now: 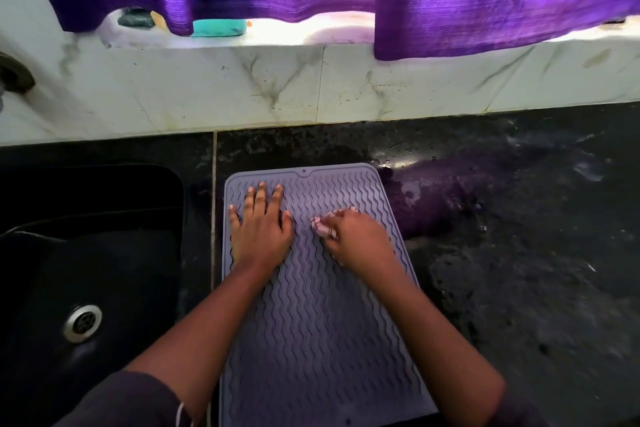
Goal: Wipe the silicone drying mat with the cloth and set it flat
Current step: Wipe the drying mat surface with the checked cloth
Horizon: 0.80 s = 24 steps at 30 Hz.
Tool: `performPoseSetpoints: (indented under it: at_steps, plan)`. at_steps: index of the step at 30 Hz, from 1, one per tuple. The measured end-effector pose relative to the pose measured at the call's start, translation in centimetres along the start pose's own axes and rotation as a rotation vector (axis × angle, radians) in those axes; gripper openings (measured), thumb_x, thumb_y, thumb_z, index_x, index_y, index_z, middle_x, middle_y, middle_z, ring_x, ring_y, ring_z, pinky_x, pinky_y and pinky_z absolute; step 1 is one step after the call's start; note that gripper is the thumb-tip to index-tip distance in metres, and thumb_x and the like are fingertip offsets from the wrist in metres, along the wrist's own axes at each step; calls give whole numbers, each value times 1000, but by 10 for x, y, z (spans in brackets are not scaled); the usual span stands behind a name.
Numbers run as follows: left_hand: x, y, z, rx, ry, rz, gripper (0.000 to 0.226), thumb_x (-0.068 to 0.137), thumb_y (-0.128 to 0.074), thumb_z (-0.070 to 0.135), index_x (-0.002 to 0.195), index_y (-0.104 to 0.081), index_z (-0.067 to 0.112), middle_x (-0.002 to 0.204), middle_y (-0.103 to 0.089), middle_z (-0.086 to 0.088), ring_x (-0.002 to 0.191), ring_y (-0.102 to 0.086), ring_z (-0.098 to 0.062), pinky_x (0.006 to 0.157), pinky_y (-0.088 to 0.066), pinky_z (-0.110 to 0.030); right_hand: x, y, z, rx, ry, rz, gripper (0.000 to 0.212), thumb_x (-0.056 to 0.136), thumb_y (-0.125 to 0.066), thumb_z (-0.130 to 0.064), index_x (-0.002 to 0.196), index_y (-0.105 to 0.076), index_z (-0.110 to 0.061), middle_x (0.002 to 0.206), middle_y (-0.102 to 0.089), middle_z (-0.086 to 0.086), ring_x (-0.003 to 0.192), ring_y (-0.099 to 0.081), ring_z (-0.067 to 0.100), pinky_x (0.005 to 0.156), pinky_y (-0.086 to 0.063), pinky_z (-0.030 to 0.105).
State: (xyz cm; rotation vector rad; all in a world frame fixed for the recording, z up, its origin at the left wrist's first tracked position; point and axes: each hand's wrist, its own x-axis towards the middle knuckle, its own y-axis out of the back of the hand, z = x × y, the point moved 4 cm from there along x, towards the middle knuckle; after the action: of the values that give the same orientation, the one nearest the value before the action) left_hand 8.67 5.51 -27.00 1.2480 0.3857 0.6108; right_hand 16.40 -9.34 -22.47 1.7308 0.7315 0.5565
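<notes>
Mat [322, 322] edges beside sink [104, 204]

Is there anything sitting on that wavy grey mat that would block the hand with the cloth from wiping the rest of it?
Only the person's own left hand, pressed flat on the mat beside the right hand and its bunched cloth. The rest of the mat's visible surface is bare, and it already lies flat on the counter.

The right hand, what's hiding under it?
Under the right hand a small pinkish cloth peeks out, pressed onto the grey silicone mat. Most of the cloth is covered by the hand, so its full shape cannot be seen.
</notes>
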Motion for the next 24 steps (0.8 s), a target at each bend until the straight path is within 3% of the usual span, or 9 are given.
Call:
performPoseSetpoints:
  at_steps: [2, 4, 5, 7, 10, 16, 20, 22, 24]
  plan:
    - [1, -1, 0, 2, -1, -3, 56, 96, -24, 44, 149, -18, 29, 158, -17, -5, 146, -8, -21, 115, -2, -51, 26, 13, 3, 103, -63, 69, 35, 87, -56, -40, 120, -58, -29, 93, -59, -2, 75, -52, 8, 63, -42, 23]
    - [1, -1, -1, 11, 4, -2, 55, 96, -24, 44, 149, -18, 29, 158, -17, -4, 146, -7, -21, 115, -2, -51, 49, 9, 1, 70, -71, 67, 42, 88, -50, -41, 127, -51, -27, 121, -57, 5, 103, -52, 21, 83, -42, 37]
    - [1, -1, -1, 13, 4, -2, 55, 96, -24, 44, 149, -18, 29, 158, -17, -4, 146, -7, -21, 115, -2, -51, 55, -1, -2, 7, -70, 6, 47, 89, -46, -43, 133, -44, -26, 137, -46, 7, 123, -41, 28, 95, -35, 46]
    - [1, -1, 0, 5, 2, -6, 55, 96, -24, 44, 149, -18, 29, 158, -17, -4, 146, -7, -21, 115, -1, -51, 54, -17, -4, -76, -64, -51, 56, 90, -37, -47, 141, -30, -24, 151, -29, 7, 138, -18, 33, 106, -20, 55]
    - [0, 0, 0, 1, 2, 0, 55, 96, -25, 44, 149, -19, 29, 158, -18, -5, 146, -8, -21, 115, -1, -51, 46, -19, -6, -95, -28, 27, 54, 91, -39, -45, 138, -35, -19, 145, -37, 9, 134, -27, 32, 103, -27, 50]
    - [1, -1, 0, 2, 4, -2, 56, 95, -26, 44, 149, -18, 29, 158, -18, -5, 146, -8, -21, 115, -1, -51, -9, -10, -15, -162, 75, 25, 33, 88, -55, -19, 120, -54, -11, 116, -58, 13, 103, -51, 29, 79, -47, 38]
    - [1, -1, -1, -2, -1, 7, 56, 95, -26, 44, 149, -19, 28, 158, -18, -5, 146, -8, -22, 115, -1, -51, -12, 6, 8, 37, -22, -25, 39, 79, -68, -38, 115, -59, -28, 105, -62, 0, 85, -54, 16, 71, -45, 28]
    - [1, -1, 0, -4, -1, 2, 56, 95, -26, 44, 149, -18, 28, 158, -18, -6, 146, -8, -22, 115, -1, -51, 8, 14, 22, 64, -67, 89, 46, 79, -67, -43, 121, -56, -28, 115, -59, 1, 96, -53, 20, 75, -44, 32]
    - [1, 0, 0, 3, 1, 7, 56, 96, -26, 43, 149, -18, 28, 158, -18, -6, 146, -8, -22, 115, 0, -51, 29, 14, 30, -42, -83, 71, 49, 86, -57, -42, 130, -47, -25, 135, -49, 6, 118, -44, 29, 90, -41, 40]
